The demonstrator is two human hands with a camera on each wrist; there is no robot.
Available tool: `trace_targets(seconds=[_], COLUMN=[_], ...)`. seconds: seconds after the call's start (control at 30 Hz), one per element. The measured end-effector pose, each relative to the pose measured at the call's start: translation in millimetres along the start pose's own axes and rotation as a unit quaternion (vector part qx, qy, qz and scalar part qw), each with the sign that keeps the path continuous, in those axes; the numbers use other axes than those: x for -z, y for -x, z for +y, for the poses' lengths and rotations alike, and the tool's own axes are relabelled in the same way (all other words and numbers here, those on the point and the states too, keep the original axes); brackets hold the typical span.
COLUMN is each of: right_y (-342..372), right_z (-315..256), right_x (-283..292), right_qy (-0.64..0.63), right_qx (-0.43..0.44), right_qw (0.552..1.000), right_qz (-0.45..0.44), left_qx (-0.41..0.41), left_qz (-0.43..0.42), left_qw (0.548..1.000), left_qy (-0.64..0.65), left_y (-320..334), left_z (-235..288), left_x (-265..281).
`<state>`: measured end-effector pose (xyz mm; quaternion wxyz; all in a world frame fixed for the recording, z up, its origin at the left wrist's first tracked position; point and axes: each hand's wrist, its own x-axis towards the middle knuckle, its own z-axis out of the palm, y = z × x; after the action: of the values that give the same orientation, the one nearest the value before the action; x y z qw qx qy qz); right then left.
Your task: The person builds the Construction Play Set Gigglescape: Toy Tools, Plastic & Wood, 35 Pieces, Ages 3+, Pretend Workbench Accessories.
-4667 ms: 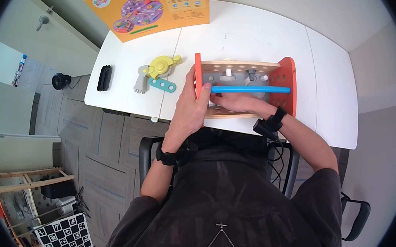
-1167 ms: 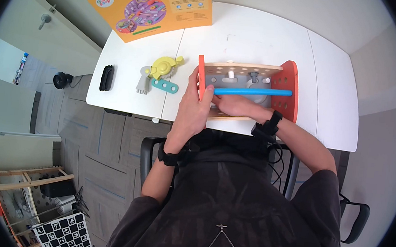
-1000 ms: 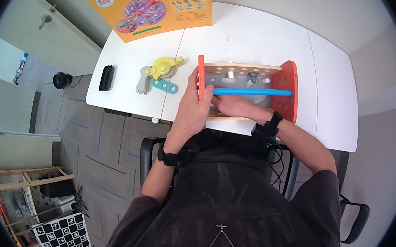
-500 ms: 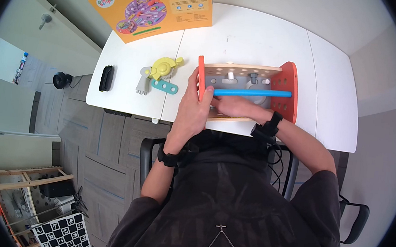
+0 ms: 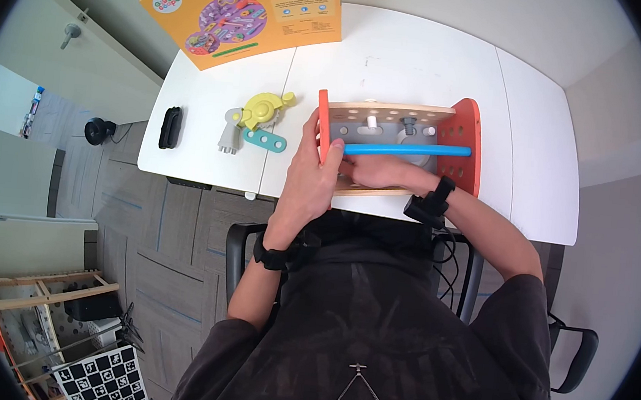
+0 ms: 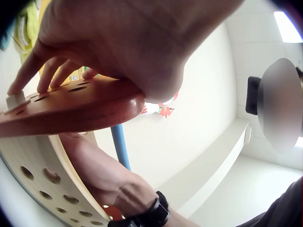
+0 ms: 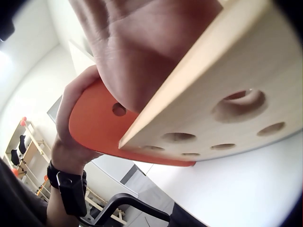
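A toy toolbox (image 5: 471, 167) with red-orange end panels, holed pale wood sides and a blue bar handle (image 5: 409, 150) stands near the table's front edge. My left hand (image 5: 308, 187) grips its left end panel (image 6: 104, 111), thumb at the upper edge and fingers spread over the outer face. One fingertip there touches a small pale piece (image 6: 16, 100) that sticks out of a hole. My right hand (image 5: 380, 173) reaches under the handle into the box, close to that panel's inner side; its fingertips are hidden. White pegs (image 5: 371, 121) and a grey bolt (image 5: 409, 124) sit by the far side.
Left of the toolbox lie a yellow toy saw (image 5: 262, 108), a grey claw-ended piece (image 5: 230, 131) and a teal holed strip (image 5: 265, 140). A black case (image 5: 170, 127) is farther left. An orange play set box (image 5: 245, 14) stands at the table's back left.
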<state>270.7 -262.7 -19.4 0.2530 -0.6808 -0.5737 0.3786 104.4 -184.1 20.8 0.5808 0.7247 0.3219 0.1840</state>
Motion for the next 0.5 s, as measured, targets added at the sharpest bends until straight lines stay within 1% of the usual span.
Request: trace_targets(seconds=[0.1, 0.2, 0.3, 0.4, 0.5], right_y=[6, 6, 6, 5, 6], right_z=[-15, -19, -18, -26, -23], right_x=[7, 10, 9, 9, 5], right_qy=[0.005, 0.042, 0.044, 0.011, 0.009], right_qx=[-0.021, -0.037, -0.052, -0.096, -0.067], right_qw=[1.000, 0.998, 0.997, 0.995, 0.998], right_qz=[-0.006, -0.037, -0.039, -0.015, 0.011], left_qx=[-0.001, -0.004, -0.011, -0.021, -0.023], left_qz=[-0.001, 0.001, 0.006, 0.008, 0.009], left_qw=[1.000, 1.000, 1.000, 1.000, 1.000], left_qy=[0.006, 0.009, 0.003, 0.001, 0.004], left_y=[0, 2, 3, 3, 2], left_z=[-2, -2, -2, -3, -5], left_x=[0, 0, -1, -1, -1])
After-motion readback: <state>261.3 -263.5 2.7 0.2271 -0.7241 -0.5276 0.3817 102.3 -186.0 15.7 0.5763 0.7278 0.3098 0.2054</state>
